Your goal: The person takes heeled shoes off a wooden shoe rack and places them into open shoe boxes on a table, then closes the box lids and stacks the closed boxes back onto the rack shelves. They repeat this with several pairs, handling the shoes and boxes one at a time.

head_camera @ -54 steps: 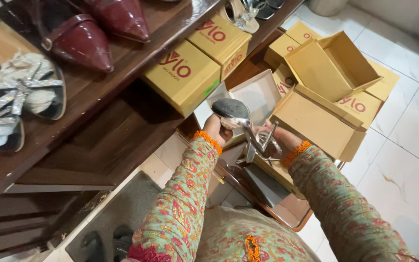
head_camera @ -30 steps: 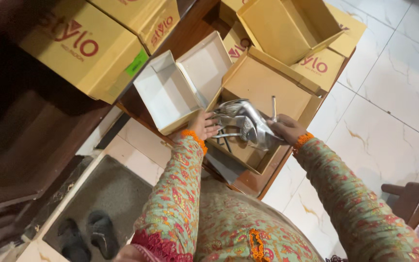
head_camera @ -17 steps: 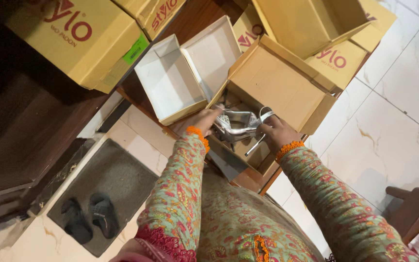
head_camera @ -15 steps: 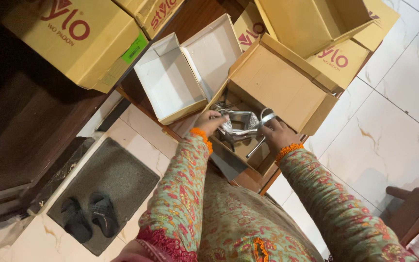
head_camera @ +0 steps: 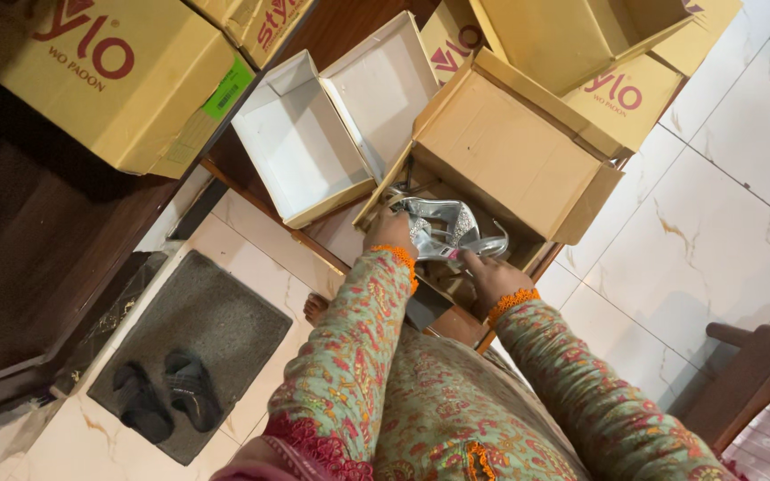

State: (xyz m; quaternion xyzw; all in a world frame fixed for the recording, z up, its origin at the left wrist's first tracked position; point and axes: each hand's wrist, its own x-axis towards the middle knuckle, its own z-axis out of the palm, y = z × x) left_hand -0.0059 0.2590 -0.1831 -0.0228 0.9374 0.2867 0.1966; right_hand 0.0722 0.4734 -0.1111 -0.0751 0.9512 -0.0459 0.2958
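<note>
A pair of silver high-heeled sandals (head_camera: 449, 230) lies inside an open brown cardboard shoe box (head_camera: 514, 156), low in front of me. My left hand (head_camera: 390, 233) grips the sandals at their left side. At their lower right edge my right hand (head_camera: 487, 274) holds them with its fingers pressed against the sole. Both sleeves are green patterned fabric with orange cuffs.
An empty white-lined box (head_camera: 300, 147) with its lid (head_camera: 383, 89) lies open to the left. More yellow shoe boxes (head_camera: 109, 76) stand on a wooden shelf and at the back (head_camera: 581, 36). A grey mat (head_camera: 202, 343) with black slippers (head_camera: 167, 396) lies on the tiled floor. Wooden furniture (head_camera: 759, 374) sits at right.
Both hands have carried the silver sandals from shelf height down into the open brown box. The view has tilted downward, bringing the mat and slippers into sight.
</note>
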